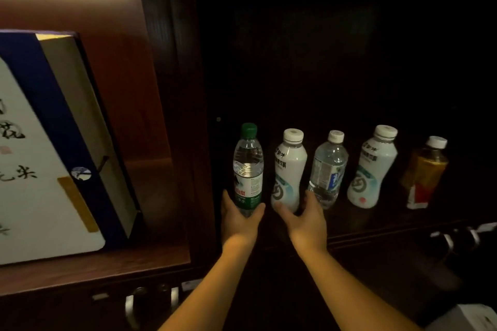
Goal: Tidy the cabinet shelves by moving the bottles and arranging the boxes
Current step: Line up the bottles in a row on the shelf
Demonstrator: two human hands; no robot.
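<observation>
Several bottles stand in a row on a dark cabinet shelf. My left hand grips the base of the green-capped water bottle at the row's left end. My right hand is spread around the bottom of a white milk bottle, thumb left of it and fingers right; whether it touches is unclear. Further right stand a clear water bottle, a second white milk bottle and an amber tea bottle. A large white and blue box leans in the left compartment.
A dark wooden divider separates the lit left compartment from the dark bottle shelf. Metal handles show below the shelf at right and more handles at bottom centre. A pale box corner sits at the bottom right.
</observation>
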